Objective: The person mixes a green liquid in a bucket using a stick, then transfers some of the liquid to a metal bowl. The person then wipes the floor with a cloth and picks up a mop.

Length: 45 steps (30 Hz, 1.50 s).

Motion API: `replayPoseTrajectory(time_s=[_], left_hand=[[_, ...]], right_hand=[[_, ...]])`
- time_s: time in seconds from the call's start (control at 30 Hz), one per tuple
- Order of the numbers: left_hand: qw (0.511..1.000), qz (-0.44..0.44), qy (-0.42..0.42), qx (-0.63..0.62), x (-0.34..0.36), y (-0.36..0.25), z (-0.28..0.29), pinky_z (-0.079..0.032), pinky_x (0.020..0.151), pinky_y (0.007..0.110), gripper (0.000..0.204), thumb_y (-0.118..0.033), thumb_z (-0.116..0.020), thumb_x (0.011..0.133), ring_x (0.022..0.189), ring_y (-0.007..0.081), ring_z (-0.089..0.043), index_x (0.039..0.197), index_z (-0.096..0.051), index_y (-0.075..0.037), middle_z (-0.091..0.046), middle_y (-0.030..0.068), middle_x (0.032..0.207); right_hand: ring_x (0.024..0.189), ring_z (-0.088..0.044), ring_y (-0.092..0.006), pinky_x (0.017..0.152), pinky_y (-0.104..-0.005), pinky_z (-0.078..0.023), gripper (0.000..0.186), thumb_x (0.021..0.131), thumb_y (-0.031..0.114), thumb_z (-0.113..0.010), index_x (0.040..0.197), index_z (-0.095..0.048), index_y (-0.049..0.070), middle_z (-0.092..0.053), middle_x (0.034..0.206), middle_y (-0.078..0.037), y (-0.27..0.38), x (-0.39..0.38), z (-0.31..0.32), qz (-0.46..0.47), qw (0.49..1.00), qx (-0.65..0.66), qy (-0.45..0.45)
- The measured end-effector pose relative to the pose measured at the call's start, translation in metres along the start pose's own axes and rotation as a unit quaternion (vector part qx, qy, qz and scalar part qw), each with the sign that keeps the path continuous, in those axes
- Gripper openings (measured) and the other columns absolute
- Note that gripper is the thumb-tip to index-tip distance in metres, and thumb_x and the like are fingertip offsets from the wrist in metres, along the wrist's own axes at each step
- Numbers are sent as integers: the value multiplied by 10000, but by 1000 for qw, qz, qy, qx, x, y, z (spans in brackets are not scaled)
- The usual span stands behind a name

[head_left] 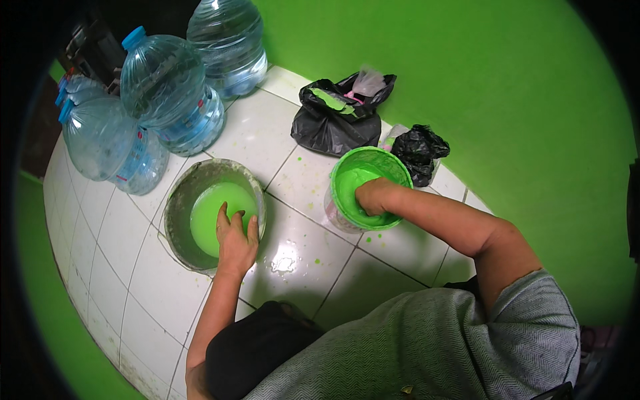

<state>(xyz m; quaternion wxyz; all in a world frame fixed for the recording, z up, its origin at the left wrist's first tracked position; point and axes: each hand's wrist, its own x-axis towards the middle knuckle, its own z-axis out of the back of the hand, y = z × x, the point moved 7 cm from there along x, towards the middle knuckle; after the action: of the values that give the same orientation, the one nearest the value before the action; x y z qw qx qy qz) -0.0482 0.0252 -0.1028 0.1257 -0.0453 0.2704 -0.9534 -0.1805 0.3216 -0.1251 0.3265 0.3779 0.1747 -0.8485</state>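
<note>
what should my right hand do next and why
Probably lift the right hand slowly, letting it drip inside the round green-smeared plastic bucket: it reaches down inside, where bright green mixture coats the wall, and green spots dot the glossy white floor tiles nearby.

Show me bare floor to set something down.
Bare white floor tiles lie left of the round grey bucket, in front of the clear bluish plastic bottles. Another patch, spotted green, lies between that bucket and the round green-rimmed bucket the right hand dips into. It's crowded along the green wall, where black plastic bags sit near the green-rimmed bucket.
</note>
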Motion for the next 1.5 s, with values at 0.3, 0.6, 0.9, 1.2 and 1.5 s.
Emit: replayPoseTrajectory(time_s=[0.3,0.6,0.9,1.2,1.5], left_hand=[[1000,-1,-1,-7,2,-3,0,-315,1167,523,450,-304,-582,1019,1397,501,-366,1244,-629,83,-347,349,1523],[1000,-4,0,3,4,-1,-3,-320,1167,519,454,-307,-575,1026,1392,507,-378,1243,-621,89,-359,365,1506],[1000,4,0,-3,2,0,0,-320,1164,521,457,-310,-579,1021,1390,508,-378,1235,-626,90,-358,363,1510],[1000,12,6,-13,2,1,-2,-319,1165,524,461,-315,-587,1015,1394,507,-374,1237,-628,87,-342,362,1525],[1000,8,15,7,3,0,-3,-313,1178,513,473,-330,-553,1038,1407,511,-364,1265,-611,81,-343,366,1520]], right_hand=[[950,-745,-266,662,-419,-558,224,856,192,-667,1013,-814,132,-776,1039,-105,11,27,-11,-28,981,-167,-91],[751,-689,-241,638,-429,-462,198,839,197,-591,837,-771,114,-735,856,-79,-14,36,15,54,909,-286,-298],[817,-722,-268,669,-419,-499,206,846,204,-598,862,-779,107,-757,914,-116,-3,26,18,64,936,-274,-211],[999,-736,-337,830,-453,-568,259,774,139,-711,1000,-787,38,-760,1034,-182,4,9,2,39,992,-105,-53],[981,-728,-387,871,-484,-572,250,775,133,-668,973,-766,17,-743,999,-233,-9,15,12,-39,977,96,-189]])
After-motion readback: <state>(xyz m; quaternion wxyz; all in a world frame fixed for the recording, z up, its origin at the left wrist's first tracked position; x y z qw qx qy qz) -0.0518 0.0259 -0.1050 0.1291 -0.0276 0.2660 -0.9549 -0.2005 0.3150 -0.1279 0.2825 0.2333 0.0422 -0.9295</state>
